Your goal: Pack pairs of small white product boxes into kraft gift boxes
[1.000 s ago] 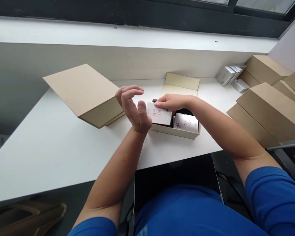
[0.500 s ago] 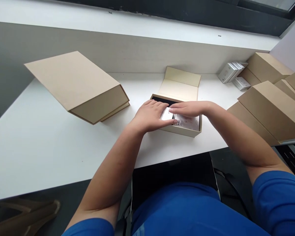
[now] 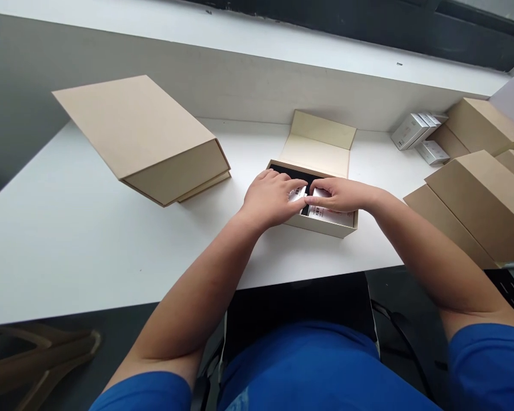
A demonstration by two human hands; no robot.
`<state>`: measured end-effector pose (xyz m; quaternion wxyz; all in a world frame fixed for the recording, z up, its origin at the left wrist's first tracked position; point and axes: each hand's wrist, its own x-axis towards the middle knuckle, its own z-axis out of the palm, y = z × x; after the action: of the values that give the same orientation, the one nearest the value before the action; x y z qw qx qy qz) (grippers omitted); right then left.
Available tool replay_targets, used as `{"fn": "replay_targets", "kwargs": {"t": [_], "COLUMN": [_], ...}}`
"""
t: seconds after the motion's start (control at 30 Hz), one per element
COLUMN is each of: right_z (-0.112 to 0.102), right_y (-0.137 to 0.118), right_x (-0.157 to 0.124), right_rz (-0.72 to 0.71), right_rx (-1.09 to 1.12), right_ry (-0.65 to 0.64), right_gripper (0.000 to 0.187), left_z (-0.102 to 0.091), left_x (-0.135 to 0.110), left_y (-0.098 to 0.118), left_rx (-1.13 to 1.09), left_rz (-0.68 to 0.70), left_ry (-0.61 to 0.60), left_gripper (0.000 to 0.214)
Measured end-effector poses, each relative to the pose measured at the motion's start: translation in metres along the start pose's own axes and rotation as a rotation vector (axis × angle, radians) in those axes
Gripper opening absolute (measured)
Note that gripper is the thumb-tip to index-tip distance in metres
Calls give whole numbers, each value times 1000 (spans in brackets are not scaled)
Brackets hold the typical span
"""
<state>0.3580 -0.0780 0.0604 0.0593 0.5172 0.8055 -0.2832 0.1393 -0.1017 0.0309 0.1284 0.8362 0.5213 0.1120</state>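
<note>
An open cardboard gift box [image 3: 321,228] with a dark lining stands before me, its lid [image 3: 319,147] folded back. Inside it lie two small white printed cartons. My left hand [image 3: 270,197] is closed around the left carton [image 3: 297,194], thumb in front and fingers behind, hiding most of it. My right hand [image 3: 340,194] lies over the right carton [image 3: 329,216] with fingers bent round its left edge and the thumb across its top. A strip of dark lining shows between the cartons, and the two thumbs nearly meet there.
A large beige box [image 3: 154,137] rests tilted on the white table [image 3: 89,245] at left. More beige boxes [image 3: 475,194] crowd the right side, with several silver-white cartons [image 3: 412,131] at the wall. The table's front edge runs just before my body.
My right fingers, stretched flat before, are now bent over the right carton's left edge. The gap between the two cartons looks wider. The view has shifted slightly.
</note>
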Motion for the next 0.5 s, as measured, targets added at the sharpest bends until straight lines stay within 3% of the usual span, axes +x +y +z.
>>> {"fn": "replay_targets", "kwargs": {"t": [0.13, 0.3, 0.5], "right_z": [5, 10, 10], "right_y": [-3, 7, 15], "right_x": [-2, 4, 7], "right_rz": [-39, -242, -273], "right_rx": [-56, -144, -164], "right_ry": [80, 204, 189], "right_gripper": [58, 58, 58], "left_z": [2, 3, 0], "left_x": [0, 0, -1], "left_y": [0, -1, 0], "left_rx": [9, 41, 71], "left_rz": [7, 32, 66], "left_ry": [24, 20, -16], "left_gripper": [50, 51, 64]}}
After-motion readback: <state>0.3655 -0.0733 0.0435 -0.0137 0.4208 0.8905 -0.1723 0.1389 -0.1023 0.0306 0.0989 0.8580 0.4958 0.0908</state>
